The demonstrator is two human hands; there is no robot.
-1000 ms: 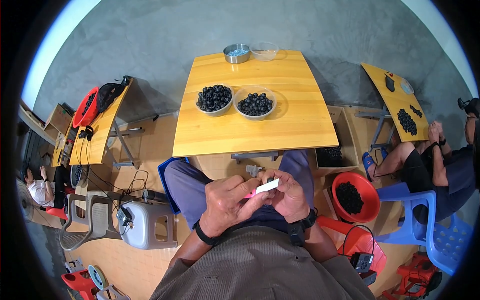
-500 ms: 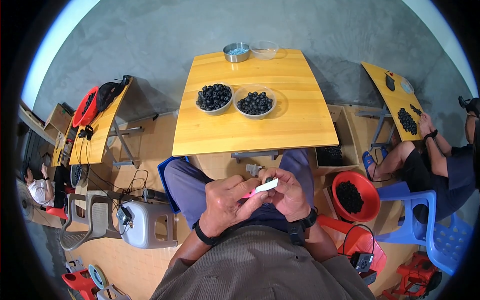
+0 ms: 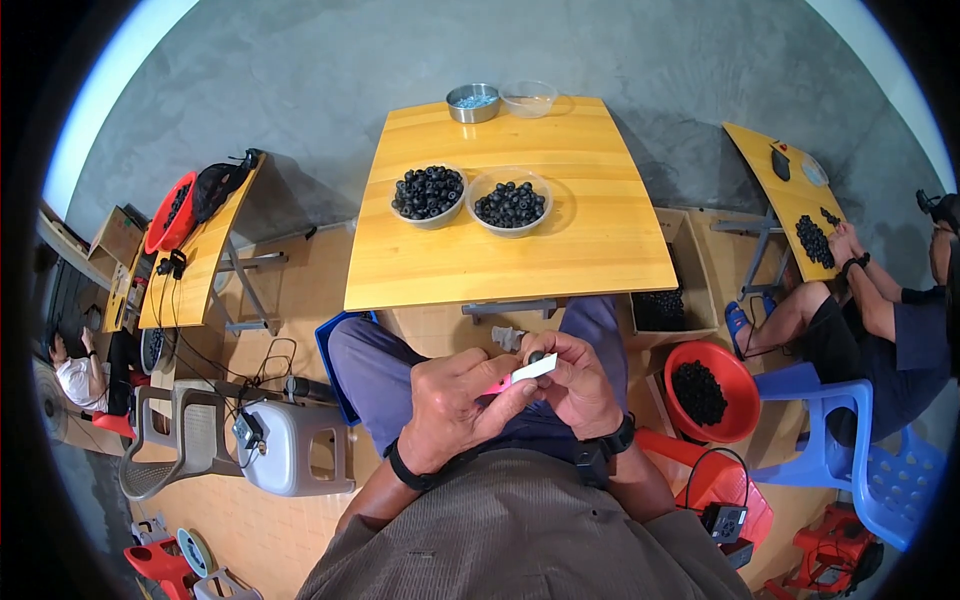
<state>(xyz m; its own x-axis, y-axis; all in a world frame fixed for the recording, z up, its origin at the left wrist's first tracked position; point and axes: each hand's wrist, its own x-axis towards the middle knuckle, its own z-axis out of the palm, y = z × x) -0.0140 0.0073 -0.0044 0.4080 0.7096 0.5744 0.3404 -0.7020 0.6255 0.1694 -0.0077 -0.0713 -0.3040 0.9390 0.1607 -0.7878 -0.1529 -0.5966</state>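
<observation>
Reaching up from the lower edge on bent forearms (image 3: 645,490), past dark wristbands (image 3: 410,470), and meeting in front of the brown shirt (image 3: 510,520), between the knees of the purple trousers (image 3: 372,362). Holding with the left hand (image 3: 460,400), back upward and fingers curled in, a slim pink-and-white tool (image 3: 533,370), pinched at the pink part, white end angled up and to the right. Gripping with the right hand (image 3: 580,385), closed and turned inward, a small dark piece (image 3: 537,356) at fingertip, right by the white end. Cannot tell whether touching it, nor the lay of the hidden lower fingers. Compared with a second ago, hardly any change in the left hand's pose; a little more of the dark piece exposed at the right fingertips. To the right of the knees, a red basin (image 3: 743,390) of black pieces. Ahead, on a yellow table (image 3: 450,285), two clear bowls (image 3: 440,222) of dark pieces, side by side; near the far edge, a metal bowl (image 3: 474,115) of light-blue bits beside a clear container (image 3: 528,105). Off to the right, a co-worker's hands (image 3: 845,243), now up at the pile of black pieces (image 3: 815,242), earlier drawn back off the side table (image 3: 757,170).
</observation>
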